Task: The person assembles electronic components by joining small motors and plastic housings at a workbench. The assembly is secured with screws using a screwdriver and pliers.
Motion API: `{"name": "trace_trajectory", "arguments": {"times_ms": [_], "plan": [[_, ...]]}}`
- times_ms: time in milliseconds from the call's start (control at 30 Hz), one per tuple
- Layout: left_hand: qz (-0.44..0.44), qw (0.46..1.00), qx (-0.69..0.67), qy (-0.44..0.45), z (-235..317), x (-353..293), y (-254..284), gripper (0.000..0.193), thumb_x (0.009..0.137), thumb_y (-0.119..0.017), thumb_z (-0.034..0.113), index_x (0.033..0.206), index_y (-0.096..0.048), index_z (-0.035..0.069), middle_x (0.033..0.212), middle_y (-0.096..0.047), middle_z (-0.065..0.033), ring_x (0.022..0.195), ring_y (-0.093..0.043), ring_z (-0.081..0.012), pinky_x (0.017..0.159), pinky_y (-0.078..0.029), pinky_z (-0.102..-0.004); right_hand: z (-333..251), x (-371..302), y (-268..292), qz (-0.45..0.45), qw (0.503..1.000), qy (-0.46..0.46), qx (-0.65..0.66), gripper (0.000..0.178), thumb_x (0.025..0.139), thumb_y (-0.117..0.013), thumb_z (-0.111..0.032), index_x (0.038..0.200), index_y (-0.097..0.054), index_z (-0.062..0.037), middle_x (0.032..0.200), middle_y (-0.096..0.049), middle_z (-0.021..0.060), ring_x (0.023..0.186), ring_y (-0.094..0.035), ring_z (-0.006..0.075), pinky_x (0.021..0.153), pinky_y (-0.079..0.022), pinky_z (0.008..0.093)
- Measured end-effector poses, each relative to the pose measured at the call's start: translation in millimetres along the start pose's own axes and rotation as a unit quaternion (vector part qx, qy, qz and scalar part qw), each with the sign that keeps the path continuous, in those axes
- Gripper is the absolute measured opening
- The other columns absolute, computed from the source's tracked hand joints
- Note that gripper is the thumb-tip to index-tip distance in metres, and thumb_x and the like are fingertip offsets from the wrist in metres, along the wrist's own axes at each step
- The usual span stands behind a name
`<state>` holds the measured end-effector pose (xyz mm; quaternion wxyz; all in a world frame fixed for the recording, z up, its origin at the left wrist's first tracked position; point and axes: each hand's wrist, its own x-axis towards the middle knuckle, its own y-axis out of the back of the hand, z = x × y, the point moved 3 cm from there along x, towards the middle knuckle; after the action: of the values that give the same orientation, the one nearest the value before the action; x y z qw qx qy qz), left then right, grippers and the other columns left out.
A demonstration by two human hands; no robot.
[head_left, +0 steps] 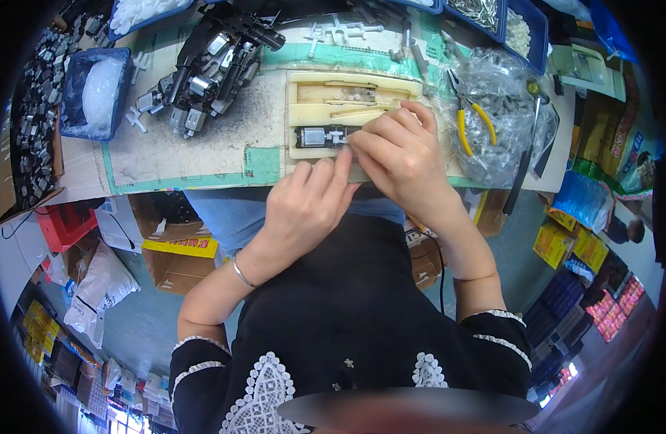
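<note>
A cream-coloured fixture block [320, 114] with long shaped recesses lies on the table before me. Its near recess holds a black housing with a silver motor [315, 137] and white parts at its right end. My right hand [401, 148] bends over that end, thumb and index finger pinched together; whatever is between them is too small to make out. From the near side, my left hand [307, 199] reaches its index finger up to the fixture's edge beside the white parts. Its thumb stands apart, its other fingers are loosely curled, and no object shows in it.
Black motor assemblies [210, 69] are heaped left of the fixture, beside a blue bin [94, 94] with a clear bag. Yellow-handled pliers [476, 126] rest on crumpled plastic bags [503, 94] at right. Blue trays of small parts [517, 32] line the far edge; white plastic pieces [340, 30] lie nearby.
</note>
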<state>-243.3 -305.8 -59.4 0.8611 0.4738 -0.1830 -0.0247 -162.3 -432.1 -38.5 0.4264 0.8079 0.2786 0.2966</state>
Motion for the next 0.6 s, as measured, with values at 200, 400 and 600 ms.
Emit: {"name": "trace_trajectory", "arguments": {"times_ms": [200,400,600], "plan": [[0.022,0.997,0.066,-0.026,-1.8,-3.6,-13.3,0.044,0.074,-0.067,0.016,0.114,-0.060,-0.002,0.071,-0.047,-0.0022,0.060,-0.050,-0.0141,0.048,-0.039,-0.0263,-1.8,4.7,7.3,-0.037,0.999,0.001,-0.016,0.009,0.073,-0.067,-0.010,0.082,-0.065,-0.0088,0.078,-0.057,0.0019,0.083,-0.056,0.0196,0.094,-0.036,0.0406],[0.074,0.995,0.064,-0.028,-27.9,5.4,15.4,0.036,0.074,-0.069,0.018,0.104,-0.064,0.000,0.066,-0.046,-0.0021,0.053,-0.049,-0.0156,0.046,-0.038,-0.0285,20.7,23.5,53.4,0.049,0.999,-0.016,-0.018,0.016,0.077,-0.070,-0.015,0.093,-0.069,-0.0102,0.089,-0.064,0.0034,0.090,-0.057,0.0186,0.092,-0.036,0.0371],[0.073,0.996,0.021,-0.054,-26.7,32.6,27.6,0.020,0.075,-0.070,0.021,0.083,-0.064,0.004,0.060,-0.047,-0.0025,0.051,-0.051,-0.0180,0.045,-0.038,-0.0307,146.3,83.1,98.8,0.090,0.960,-0.101,-0.246,0.021,0.079,-0.066,-0.021,0.095,-0.070,-0.0072,0.087,-0.067,0.0103,0.088,-0.060,0.0287,0.077,-0.045,0.0402]]}}
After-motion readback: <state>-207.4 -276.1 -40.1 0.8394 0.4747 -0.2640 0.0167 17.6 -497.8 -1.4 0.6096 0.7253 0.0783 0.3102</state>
